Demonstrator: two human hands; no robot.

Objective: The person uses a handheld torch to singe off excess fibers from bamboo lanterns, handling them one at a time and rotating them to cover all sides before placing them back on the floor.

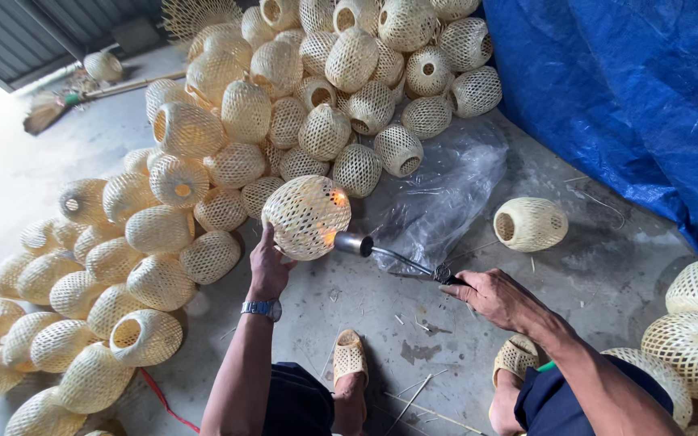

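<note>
Left hand (268, 266) raised, right hand (496, 297) clenched.

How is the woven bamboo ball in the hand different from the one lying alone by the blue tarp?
The round woven bamboo ball in the left hand is lifted off the floor, with flame glowing on it from the metal torch in the right hand. The lone bamboo ball near the blue tarp lies on the concrete, untouched and smaller-looking. Both are pale open weave.

No labels, signs or screens are showing. The nearest thing to packaging, a crumpled clear plastic bag (446, 190), is lying on the grey concrete floor (591, 266), centre-right of the frame.
</note>
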